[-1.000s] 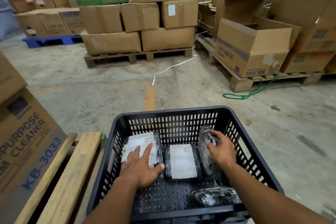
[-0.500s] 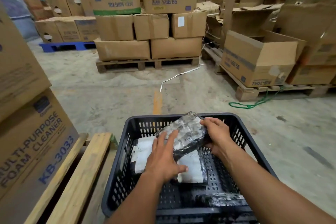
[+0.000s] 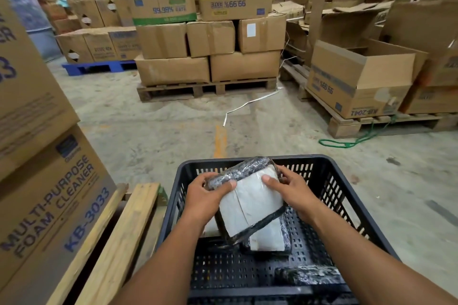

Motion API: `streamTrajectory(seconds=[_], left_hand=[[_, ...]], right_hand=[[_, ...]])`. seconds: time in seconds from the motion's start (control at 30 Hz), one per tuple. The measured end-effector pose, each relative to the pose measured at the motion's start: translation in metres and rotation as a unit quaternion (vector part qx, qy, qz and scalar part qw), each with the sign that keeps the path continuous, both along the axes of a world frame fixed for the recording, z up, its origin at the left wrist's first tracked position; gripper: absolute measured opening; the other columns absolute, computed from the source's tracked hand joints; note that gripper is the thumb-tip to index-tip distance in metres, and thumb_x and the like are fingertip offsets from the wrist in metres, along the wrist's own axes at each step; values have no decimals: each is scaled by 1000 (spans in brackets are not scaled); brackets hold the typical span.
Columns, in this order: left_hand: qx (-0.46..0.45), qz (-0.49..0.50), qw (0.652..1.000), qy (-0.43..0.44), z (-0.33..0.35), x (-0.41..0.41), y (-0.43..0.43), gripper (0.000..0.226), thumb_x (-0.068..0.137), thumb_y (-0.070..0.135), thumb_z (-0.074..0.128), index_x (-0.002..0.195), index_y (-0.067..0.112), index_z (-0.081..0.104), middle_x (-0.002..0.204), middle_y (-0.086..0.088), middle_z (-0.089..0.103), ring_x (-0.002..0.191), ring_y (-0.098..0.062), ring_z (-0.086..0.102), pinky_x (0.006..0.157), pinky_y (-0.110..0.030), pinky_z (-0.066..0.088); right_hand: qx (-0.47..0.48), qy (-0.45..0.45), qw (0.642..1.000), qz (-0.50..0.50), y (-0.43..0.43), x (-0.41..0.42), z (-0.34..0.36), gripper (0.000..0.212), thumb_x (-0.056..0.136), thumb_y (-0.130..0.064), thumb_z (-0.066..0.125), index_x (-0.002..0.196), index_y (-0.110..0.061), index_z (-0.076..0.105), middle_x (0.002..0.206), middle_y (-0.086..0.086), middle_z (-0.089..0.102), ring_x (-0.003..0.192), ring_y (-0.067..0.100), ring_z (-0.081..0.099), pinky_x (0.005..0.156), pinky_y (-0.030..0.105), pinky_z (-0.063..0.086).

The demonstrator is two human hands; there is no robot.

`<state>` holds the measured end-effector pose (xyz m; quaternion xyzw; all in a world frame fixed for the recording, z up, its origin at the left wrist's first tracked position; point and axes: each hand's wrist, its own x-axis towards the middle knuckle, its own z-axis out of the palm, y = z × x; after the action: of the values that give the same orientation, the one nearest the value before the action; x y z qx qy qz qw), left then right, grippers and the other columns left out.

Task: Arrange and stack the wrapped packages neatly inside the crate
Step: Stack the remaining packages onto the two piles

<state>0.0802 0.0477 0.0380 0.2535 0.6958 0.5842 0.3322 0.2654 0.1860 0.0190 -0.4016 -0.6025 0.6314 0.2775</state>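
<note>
A black perforated crate [image 3: 332,181] stands on the concrete floor in front of me. Both hands hold one wrapped package [image 3: 250,203], black film with a white label facing up, tilted above the crate's middle. My left hand [image 3: 205,198] grips its left edge, my right hand [image 3: 292,190] its right edge. Under it another labelled package [image 3: 269,238] lies flat on the crate floor. A third, all black wrapped package [image 3: 309,276] lies at the near right of the crate. A further package at the left is mostly hidden by my left arm.
A wooden pallet [image 3: 119,238] with "Multi-purpose foam cleaner" cartons [image 3: 49,200] stands close on the left. Pallets of cardboard boxes [image 3: 208,57] fill the back, an open carton [image 3: 359,77] sits at the right. A green rope [image 3: 347,142] and a white strap [image 3: 247,104] lie on the floor.
The right hand lifted the package from the crate's right side; both hands now hold it, turned label up, above the middle. The camera has tilted upward.
</note>
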Motion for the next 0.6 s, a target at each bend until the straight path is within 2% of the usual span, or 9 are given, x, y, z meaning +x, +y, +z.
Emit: streamTrajectory(seconds=[0.1, 0.17, 0.23, 0.33, 0.37, 0.47, 0.53, 0.6], left_hand=[[15, 20, 998, -53, -1, -4, 2, 65, 69, 51, 91, 122, 26, 61, 124, 6, 61, 111, -20, 63, 94, -41, 52], [14, 3, 995, -96, -7, -5, -1, 88, 65, 49, 94, 138, 22, 53, 131, -2, 64, 117, -30, 65, 103, -53, 52], [11, -9, 993, -118, -7, -3, -4, 100, 63, 42, 97, 147, 21, 47, 136, -8, 64, 119, -35, 65, 105, -58, 51], [32, -20, 990, -138, -2, -4, -5, 113, 49, 46, 98, 149, 29, 48, 146, -10, 59, 129, -38, 60, 108, -61, 48], [43, -28, 988, -146, 0, -5, -4, 113, 44, 48, 98, 146, 33, 52, 148, -11, 59, 131, -39, 60, 108, -61, 48], [48, -77, 983, -159, 4, -6, -4, 112, 35, 51, 102, 139, 44, 60, 150, -12, 57, 132, -39, 59, 108, -62, 46], [32, -93, 984, -149, 6, -3, -4, 126, 28, 58, 102, 144, 43, 56, 152, -11, 55, 134, -38, 57, 111, -62, 45], [21, -84, 986, -144, 7, 1, -6, 130, 30, 59, 100, 148, 39, 52, 147, -9, 58, 127, -36, 63, 108, -59, 49]], right_hand=[[8, -14, 999, -48, -2, 0, -6, 27, 91, -44, 73, 108, -24, 75, 111, 10, 74, 93, 21, 74, 69, 27, 60], [7, -24, 998, -64, -3, 1, -5, 27, 92, -46, 70, 94, -20, 75, 104, 9, 76, 85, 20, 72, 65, 25, 57], [-22, -15, 998, -54, -2, 1, -4, 30, 92, -46, 71, 92, -16, 74, 103, 12, 77, 85, 26, 71, 74, 35, 57], [-93, 53, 994, -8, 0, 0, -2, 25, 92, -34, 74, 108, -16, 70, 106, 17, 78, 86, 32, 70, 79, 48, 54], [-110, 71, 991, 11, 1, -1, 0, 27, 89, -29, 77, 114, -21, 69, 107, 17, 79, 86, 34, 73, 77, 48, 59], [-125, 68, 987, 77, 6, -2, 13, 51, 73, -23, 90, 119, -36, 71, 102, 14, 81, 84, 35, 78, 64, 42, 64], [-106, 54, 989, 92, 8, 0, 16, 50, 68, -24, 92, 115, -31, 76, 99, 16, 82, 80, 33, 78, 62, 38, 63], [-94, 73, 992, 42, 7, 1, 9, 42, 74, -21, 90, 114, -24, 77, 98, 17, 82, 79, 32, 78, 63, 39, 63]])
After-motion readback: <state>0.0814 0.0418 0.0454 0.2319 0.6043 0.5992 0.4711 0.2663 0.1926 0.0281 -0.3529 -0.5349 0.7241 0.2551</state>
